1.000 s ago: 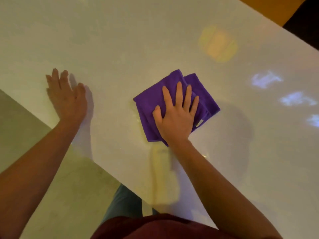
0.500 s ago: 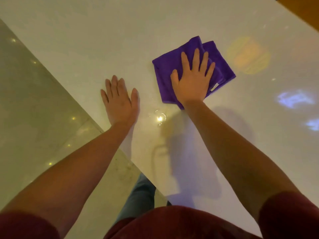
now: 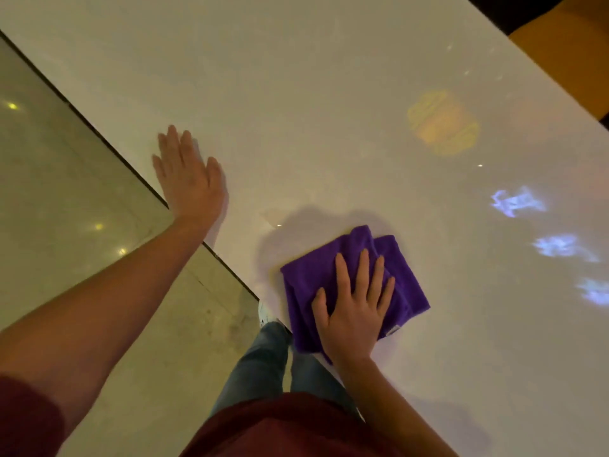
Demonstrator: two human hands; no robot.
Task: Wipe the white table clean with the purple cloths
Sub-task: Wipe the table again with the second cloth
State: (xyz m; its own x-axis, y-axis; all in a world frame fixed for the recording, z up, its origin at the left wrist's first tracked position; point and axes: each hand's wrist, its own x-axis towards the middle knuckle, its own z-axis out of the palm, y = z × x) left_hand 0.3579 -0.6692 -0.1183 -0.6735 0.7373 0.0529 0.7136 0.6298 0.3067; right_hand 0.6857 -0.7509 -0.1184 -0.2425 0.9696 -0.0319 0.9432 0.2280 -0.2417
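Observation:
A folded purple cloth [image 3: 316, 272] lies on the glossy white table [image 3: 296, 94], close to the table's near edge. My right hand [image 3: 354, 311] presses flat on top of the cloth, fingers spread, covering its lower right part. My left hand [image 3: 189, 178] rests flat on the bare tabletop at the left edge, palm down, fingers together, holding nothing. Only one cloth is in view.
The table's dark-lined left edge [image 3: 108, 146] runs diagonally; beyond it is a pale polished floor [image 3: 66, 209]. A yellow light patch [image 3: 441, 122] and bluish reflections [image 3: 517, 202] lie on the tabletop. My jeans-clad legs [image 3: 263, 361] stand at the table's corner.
My right hand has dragged the cloth back toward me, from farther out on the table to near the front edge. My left hand stays flat by the left edge.

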